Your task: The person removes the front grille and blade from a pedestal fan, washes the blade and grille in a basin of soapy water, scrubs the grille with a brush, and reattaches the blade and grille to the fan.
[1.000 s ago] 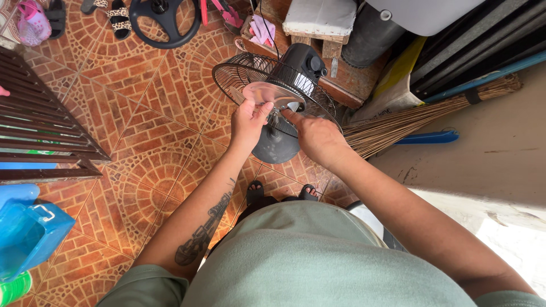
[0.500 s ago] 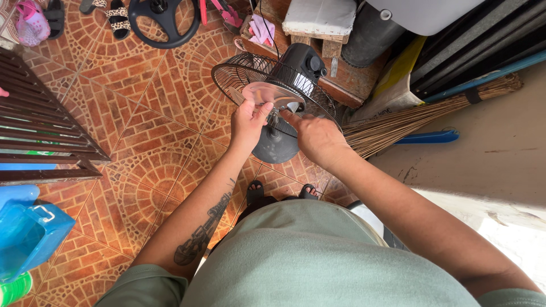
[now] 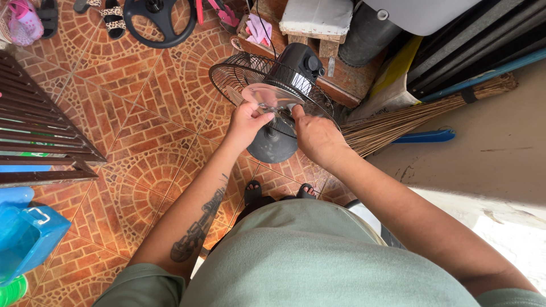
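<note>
Barely shifted since earlier, our left hand (image 3: 245,121) and right hand (image 3: 316,135) both grasp the clear fan blade (image 3: 272,96) at the black fan's (image 3: 284,91) six o'clock.

I see a floor (image 3: 142,131) of orange-brown patterned tiles. The fan's round dark base (image 3: 273,149) stands on it in front of my feet. A black steering wheel (image 3: 158,20) and sandals (image 3: 111,14) lie at the top, a straw broom (image 3: 421,116) rests to the right, and a blue plastic bin (image 3: 25,236) sits lower left.
</note>
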